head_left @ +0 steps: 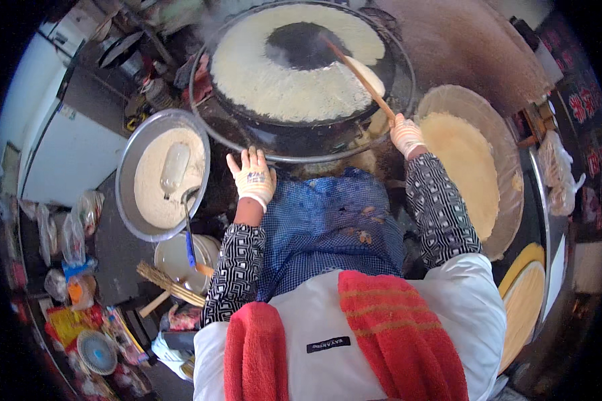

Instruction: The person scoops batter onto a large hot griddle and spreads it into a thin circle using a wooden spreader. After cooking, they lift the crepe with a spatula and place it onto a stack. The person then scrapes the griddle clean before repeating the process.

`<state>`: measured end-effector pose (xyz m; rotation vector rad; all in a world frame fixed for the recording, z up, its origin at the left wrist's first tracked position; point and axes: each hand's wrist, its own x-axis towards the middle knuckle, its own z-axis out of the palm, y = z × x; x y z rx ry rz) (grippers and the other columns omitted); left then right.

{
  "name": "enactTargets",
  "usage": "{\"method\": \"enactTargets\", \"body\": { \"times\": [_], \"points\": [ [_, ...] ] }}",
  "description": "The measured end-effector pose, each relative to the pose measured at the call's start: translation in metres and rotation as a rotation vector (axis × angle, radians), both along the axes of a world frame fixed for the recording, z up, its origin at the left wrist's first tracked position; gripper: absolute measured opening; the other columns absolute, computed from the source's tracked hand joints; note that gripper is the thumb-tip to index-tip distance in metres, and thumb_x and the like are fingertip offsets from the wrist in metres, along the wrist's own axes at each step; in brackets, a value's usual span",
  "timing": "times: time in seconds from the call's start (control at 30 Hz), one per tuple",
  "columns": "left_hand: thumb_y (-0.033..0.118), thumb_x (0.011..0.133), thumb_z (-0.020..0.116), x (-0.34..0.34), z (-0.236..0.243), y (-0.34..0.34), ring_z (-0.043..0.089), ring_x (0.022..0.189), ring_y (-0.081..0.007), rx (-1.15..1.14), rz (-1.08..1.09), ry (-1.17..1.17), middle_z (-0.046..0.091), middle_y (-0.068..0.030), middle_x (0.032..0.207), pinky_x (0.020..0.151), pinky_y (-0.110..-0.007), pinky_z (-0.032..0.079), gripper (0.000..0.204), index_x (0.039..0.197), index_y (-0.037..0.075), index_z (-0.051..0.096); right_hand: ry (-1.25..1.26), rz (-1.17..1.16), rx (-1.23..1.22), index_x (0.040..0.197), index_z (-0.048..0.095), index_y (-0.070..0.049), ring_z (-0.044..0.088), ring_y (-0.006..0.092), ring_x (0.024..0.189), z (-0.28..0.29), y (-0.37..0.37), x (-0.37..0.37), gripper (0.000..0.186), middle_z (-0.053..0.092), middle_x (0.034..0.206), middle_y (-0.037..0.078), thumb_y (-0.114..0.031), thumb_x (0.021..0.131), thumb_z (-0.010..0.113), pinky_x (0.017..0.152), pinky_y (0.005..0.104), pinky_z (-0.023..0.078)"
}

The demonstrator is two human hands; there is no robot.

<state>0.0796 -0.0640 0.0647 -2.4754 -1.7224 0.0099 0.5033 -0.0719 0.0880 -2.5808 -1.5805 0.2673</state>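
Note:
My left hand (253, 179), in a pale knit glove, has its fingers spread at the near metal rim (301, 159) of the round griddle. My right hand (404, 134), gloved too, grips a long wooden stick (368, 85) that slants up across the griddle. Its far end is blurred by steam. Pale batter (261, 73) covers the hot plate in a thin ring around a dark middle (294, 52), with a thicker lip at the right. Beside my left hand is a steel bowl of batter (148, 167), holding a clear plastic container (174, 167) and a blue-handled ladle (190, 247).
At the right, a plastic-lined basin (505, 127) holds thin round pancakes (458, 170); round boards (523, 311) stand below it. A bucket (174, 257) and straw brush (167, 281) are at lower left. Bags (73, 240), packets and a small strainer (97, 351) crowd the left side.

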Motion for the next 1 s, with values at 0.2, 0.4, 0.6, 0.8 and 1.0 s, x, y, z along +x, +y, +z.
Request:
{"method": "enactTargets", "body": {
  "times": [0.2, 0.4, 0.6, 0.8, 1.0],
  "points": [
    [0.038, 0.087, 0.061, -0.003, 0.005, 0.003, 0.040, 0.139, -0.0309, 0.045, 0.062, 0.006, 0.049, -0.0121, 0.145, 0.114, -0.069, 0.012, 0.059, 0.135, 0.004, 0.053, -0.131, 0.088, -0.057, 0.114, 0.056, -0.008, 0.067, 0.0461, 0.093, -0.023, -0.042, 0.022, 0.039, 0.069, 0.098, 0.028, -0.042, 0.101, 0.045, 0.079, 0.0571, 0.052],
    [0.036, 0.091, 0.055, -0.011, 0.000, 0.015, 0.040, 0.141, -0.0281, -0.020, 0.169, 0.058, 0.046, -0.0088, 0.150, 0.114, -0.069, 0.013, 0.055, 0.138, 0.008, 0.052, -0.174, 0.180, 0.004, 0.110, 0.055, -0.007, 0.065, 0.0495, 0.089, -0.013, -0.057, 0.024, 0.036, 0.068, 0.095, 0.030, -0.040, 0.100, 0.047, 0.080, 0.0596, 0.050],
    [0.031, 0.092, 0.054, -0.020, -0.002, 0.047, 0.040, 0.141, -0.0275, -0.037, 0.258, 0.129, 0.047, -0.0082, 0.151, 0.113, -0.071, 0.015, 0.051, 0.139, 0.009, 0.052, -0.139, 0.034, 0.032, 0.107, 0.056, -0.007, 0.066, 0.0487, 0.088, -0.023, -0.039, 0.053, 0.035, 0.069, 0.092, 0.028, -0.041, 0.100, 0.047, 0.078, 0.0594, 0.050],
    [0.039, 0.087, 0.060, 0.063, 0.025, -0.026, 0.049, 0.126, -0.0286, -0.069, -0.057, -0.132, 0.061, -0.0114, 0.123, 0.114, -0.066, 0.016, 0.046, 0.116, 0.004, 0.063, -0.217, 0.278, -0.009, 0.102, 0.055, -0.009, 0.064, 0.0489, 0.085, -0.023, -0.079, 0.020, 0.027, 0.066, 0.089, 0.028, -0.035, 0.097, 0.055, 0.071, 0.0566, 0.051],
    [0.030, 0.094, 0.049, 0.072, -0.018, -0.047, 0.041, 0.140, -0.0326, 0.070, -0.086, -0.023, 0.051, -0.0174, 0.144, 0.118, -0.065, 0.010, 0.053, 0.137, -0.001, 0.053, -0.134, 0.122, 0.054, 0.106, 0.056, -0.008, 0.063, 0.0508, 0.090, -0.007, -0.045, 0.044, 0.035, 0.067, 0.094, 0.028, -0.042, 0.101, 0.047, 0.075, 0.0573, 0.050]
  ]
}}
